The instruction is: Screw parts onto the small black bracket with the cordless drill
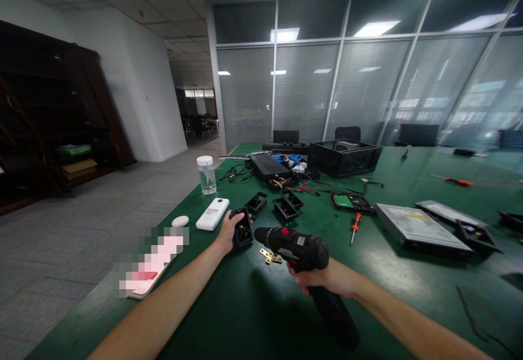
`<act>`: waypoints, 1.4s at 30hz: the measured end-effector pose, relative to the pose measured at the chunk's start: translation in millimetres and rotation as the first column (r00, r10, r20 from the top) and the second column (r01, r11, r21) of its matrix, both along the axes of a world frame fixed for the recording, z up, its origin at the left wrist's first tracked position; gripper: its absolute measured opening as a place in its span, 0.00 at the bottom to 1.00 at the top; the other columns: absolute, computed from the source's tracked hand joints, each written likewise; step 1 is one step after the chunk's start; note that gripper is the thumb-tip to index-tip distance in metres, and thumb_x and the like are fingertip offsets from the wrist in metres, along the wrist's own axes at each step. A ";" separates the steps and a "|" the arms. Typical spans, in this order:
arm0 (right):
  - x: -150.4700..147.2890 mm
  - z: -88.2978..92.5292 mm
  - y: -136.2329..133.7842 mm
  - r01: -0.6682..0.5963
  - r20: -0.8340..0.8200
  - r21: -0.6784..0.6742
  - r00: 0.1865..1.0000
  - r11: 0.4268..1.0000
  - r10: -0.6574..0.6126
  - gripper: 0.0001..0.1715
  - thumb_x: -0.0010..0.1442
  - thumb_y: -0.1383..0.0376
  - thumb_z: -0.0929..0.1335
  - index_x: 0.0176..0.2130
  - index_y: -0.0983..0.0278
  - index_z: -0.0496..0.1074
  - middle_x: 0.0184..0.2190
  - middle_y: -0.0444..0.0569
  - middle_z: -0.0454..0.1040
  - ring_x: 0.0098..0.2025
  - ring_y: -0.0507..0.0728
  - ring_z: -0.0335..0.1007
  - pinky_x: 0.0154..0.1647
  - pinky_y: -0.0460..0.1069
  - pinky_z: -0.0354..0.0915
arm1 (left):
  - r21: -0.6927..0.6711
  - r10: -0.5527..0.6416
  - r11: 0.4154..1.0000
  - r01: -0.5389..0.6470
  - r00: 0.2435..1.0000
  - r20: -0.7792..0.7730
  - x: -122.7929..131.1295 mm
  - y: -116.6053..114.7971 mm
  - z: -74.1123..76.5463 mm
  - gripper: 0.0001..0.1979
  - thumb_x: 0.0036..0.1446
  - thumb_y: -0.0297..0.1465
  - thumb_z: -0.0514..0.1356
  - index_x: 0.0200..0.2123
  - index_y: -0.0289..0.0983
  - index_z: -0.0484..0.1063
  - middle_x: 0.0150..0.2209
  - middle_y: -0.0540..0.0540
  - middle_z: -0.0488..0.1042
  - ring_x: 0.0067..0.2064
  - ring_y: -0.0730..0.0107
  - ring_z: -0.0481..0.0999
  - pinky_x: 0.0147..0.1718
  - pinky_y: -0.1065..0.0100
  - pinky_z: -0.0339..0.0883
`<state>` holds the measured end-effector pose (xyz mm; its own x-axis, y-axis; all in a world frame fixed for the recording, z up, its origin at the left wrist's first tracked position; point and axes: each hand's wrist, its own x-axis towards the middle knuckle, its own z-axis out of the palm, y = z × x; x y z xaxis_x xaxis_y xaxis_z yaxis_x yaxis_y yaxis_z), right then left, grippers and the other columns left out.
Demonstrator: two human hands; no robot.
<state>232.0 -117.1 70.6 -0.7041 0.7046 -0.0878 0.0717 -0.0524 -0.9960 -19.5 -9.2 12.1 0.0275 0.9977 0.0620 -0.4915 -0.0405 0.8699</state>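
Note:
My left hand [229, 232] is closed round a small black plastic box-like frame [244, 229], held tilted with its hollow side showing. Some small brass-coloured bits show inside it, too small to name. My right hand [312, 279] grips the handle of a black cordless drill [300, 244]. The drill's chuck points left at the frame, close to its right edge; whether the tip touches it I cannot tell. Below the chuck, brass-coloured hinges [266, 255] lie on the green table [229, 316]. Just beyond my left hand sit similar black frames [285, 207].
A white power bank [212, 214], a phone [151, 278] and a clear jar [207, 176] stand along the left edge. An orange screwdriver [356, 227], metal drives [420, 232], a black computer case [344, 158] and tangled cables [239, 171] lie further off.

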 end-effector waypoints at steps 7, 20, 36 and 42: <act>-0.3 3.9 -1.2 -0.003 0.022 0.022 1.000 1.000 0.003 0.15 0.45 0.61 0.71 0.33 0.66 0.66 0.25 0.42 0.64 0.24 0.49 0.61 0.25 0.46 0.59 | -0.012 0.003 1.000 -0.003 1.000 0.008 0.6 -1.7 1.8 0.17 0.45 0.32 0.61 0.38 0.35 0.61 0.34 0.41 0.73 0.31 0.61 0.75 0.29 0.59 0.68; 0.1 5.7 -1.1 -0.015 0.024 0.016 1.000 1.000 0.015 0.15 0.45 0.61 0.70 0.33 0.66 0.65 0.25 0.41 0.63 0.23 0.49 0.62 0.26 0.46 0.59 | -0.021 0.008 1.000 -0.008 1.000 0.019 1.4 -2.5 4.2 0.15 0.45 0.31 0.61 0.37 0.35 0.61 0.33 0.42 0.74 0.31 0.61 0.75 0.28 0.59 0.68; 0.1 4.1 0.0 -0.021 0.044 0.040 0.999 0.999 0.019 0.14 0.45 0.62 0.70 0.32 0.66 0.66 0.25 0.41 0.63 0.23 0.49 0.62 0.26 0.46 0.59 | -0.048 0.012 0.999 -0.010 1.000 0.029 1.4 -1.8 4.0 0.17 0.44 0.31 0.61 0.38 0.35 0.61 0.34 0.41 0.74 0.31 0.61 0.75 0.29 0.59 0.68; -0.6 4.0 -1.0 -0.010 0.029 0.033 1.000 0.999 0.009 0.14 0.46 0.62 0.70 0.32 0.66 0.65 0.24 0.41 0.63 0.23 0.49 0.61 0.25 0.46 0.58 | -0.034 0.019 0.999 -0.018 1.000 0.015 1.5 -1.7 3.1 0.16 0.45 0.32 0.61 0.38 0.35 0.61 0.33 0.41 0.74 0.31 0.60 0.75 0.29 0.58 0.68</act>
<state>231.5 -118.1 74.6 -0.7081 0.7009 -0.0855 0.1012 -0.0190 -0.9947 -17.9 -10.9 15.2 0.0083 0.9996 0.0285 -0.5043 -0.0205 0.8633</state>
